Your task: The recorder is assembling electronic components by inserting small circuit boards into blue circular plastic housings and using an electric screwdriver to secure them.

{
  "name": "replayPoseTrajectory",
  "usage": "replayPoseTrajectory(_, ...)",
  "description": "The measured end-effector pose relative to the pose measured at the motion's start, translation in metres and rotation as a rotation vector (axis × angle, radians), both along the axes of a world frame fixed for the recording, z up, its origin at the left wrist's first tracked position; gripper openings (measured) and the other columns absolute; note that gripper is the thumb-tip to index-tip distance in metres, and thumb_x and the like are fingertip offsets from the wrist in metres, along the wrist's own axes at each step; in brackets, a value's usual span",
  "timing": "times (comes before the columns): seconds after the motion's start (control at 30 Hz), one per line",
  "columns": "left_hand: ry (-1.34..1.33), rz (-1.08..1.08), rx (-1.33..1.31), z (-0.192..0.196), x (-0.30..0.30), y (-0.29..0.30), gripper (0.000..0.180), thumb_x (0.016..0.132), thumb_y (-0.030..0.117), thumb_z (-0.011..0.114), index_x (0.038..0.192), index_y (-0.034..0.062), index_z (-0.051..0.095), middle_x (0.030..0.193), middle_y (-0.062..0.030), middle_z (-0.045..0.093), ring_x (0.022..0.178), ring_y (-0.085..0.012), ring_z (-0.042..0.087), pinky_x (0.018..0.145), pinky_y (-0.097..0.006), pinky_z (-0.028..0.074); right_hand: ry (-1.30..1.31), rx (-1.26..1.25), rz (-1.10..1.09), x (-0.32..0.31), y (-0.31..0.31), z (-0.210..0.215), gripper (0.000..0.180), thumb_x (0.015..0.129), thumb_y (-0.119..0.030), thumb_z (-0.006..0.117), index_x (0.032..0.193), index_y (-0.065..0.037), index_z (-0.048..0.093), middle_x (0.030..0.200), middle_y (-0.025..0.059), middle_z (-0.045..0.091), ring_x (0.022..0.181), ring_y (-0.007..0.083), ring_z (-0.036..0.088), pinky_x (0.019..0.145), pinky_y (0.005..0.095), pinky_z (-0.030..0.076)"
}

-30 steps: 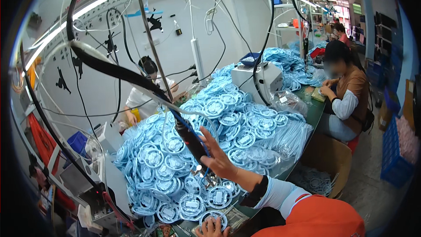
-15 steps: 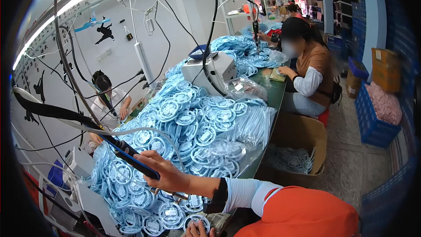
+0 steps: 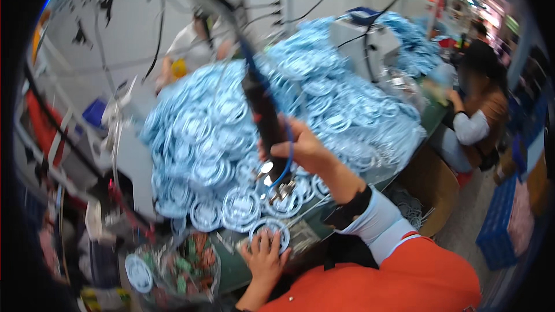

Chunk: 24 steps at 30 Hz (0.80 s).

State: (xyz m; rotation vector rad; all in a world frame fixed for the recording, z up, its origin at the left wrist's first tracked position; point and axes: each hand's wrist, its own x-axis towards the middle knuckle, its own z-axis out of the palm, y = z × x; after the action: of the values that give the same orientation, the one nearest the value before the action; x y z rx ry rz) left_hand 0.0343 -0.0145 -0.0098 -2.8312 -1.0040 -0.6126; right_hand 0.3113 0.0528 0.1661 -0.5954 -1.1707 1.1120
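Observation:
My right hand (image 3: 300, 145) grips a black electric screwdriver (image 3: 263, 107) that hangs from a cable, with a blue tube curving beside it. Its bright metal nozzle (image 3: 281, 189) points down, above and apart from my left hand. At the table's near edge, my left hand (image 3: 266, 254) has its fingers spread over a round light-blue plastic part (image 3: 282, 232) and holds it down. Beyond it lies a big heap of the same light-blue parts (image 3: 240, 144). Motion smears the screwdriver's upper end.
A clear bag of green and reddish pieces (image 3: 191, 268) lies left of my left hand, beside a loose light-blue part (image 3: 139, 273). A cardboard box (image 3: 437, 188) stands at the table's right side. Co-workers sit across and to the right; cables hang overhead.
The view has swung left and down. My right hand has brought the screwdriver from a slanted position to nearly upright, its nozzle now nearer my left hand. More of my left hand shows.

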Motion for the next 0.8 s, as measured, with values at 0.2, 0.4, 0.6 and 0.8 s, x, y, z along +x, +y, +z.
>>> replayPoseTrajectory(0.2,-0.017,0.030,-0.054,0.002,0.000,-0.002,0.066,0.074,0.041,0.080,0.133,0.0177,0.062,0.139,-0.0099,0.052,0.126,-0.0284,0.048,0.103,-0.059,0.030,-0.347,0.117,-0.391,-0.030,0.005,0.039,0.020,0.078,0.003,0.068,0.093,0.001,0.055,0.075,0.0040,0.058,0.061,0.0171,0.065,0.059,0.0312,0.055)
replayPoseTrajectory(0.4,-0.021,0.060,-0.097,0.003,-0.002,-0.002,0.066,0.075,0.042,0.079,0.133,0.0178,0.061,0.138,-0.0110,0.052,0.125,-0.0283,0.048,0.101,-0.059,0.031,-0.345,0.210,-0.446,-0.056,-0.005,0.054,0.041,0.083,0.004,0.063,0.122,0.008,0.050,0.081,0.0084,0.058,0.064,0.0200,0.066,0.060,0.0326,0.055)
replayPoseTrajectory(0.6,-0.038,0.047,-0.075,0.001,-0.002,-0.002,0.063,0.076,0.043,0.078,0.131,0.0176,0.061,0.135,-0.0101,0.052,0.126,-0.0285,0.047,0.101,-0.059,0.031,-0.332,0.196,-0.424,-0.075,-0.014,0.067,0.050,0.084,-0.005,0.063,0.129,0.010,0.046,0.080,0.0095,0.058,0.061,0.0206,0.064,0.059,0.0320,0.053)
replayPoseTrajectory(0.8,-0.055,0.053,-0.091,0.003,-0.002,-0.002,0.060,0.077,0.042,0.078,0.129,0.0160,0.061,0.122,-0.0055,0.057,0.127,-0.0274,0.048,0.098,-0.060,0.033,-0.371,0.140,-0.327,-0.099,-0.024,0.038,0.051,0.084,-0.008,0.064,0.130,0.005,0.045,0.078,0.0105,0.057,0.062,0.0204,0.064,0.059,0.0321,0.052)
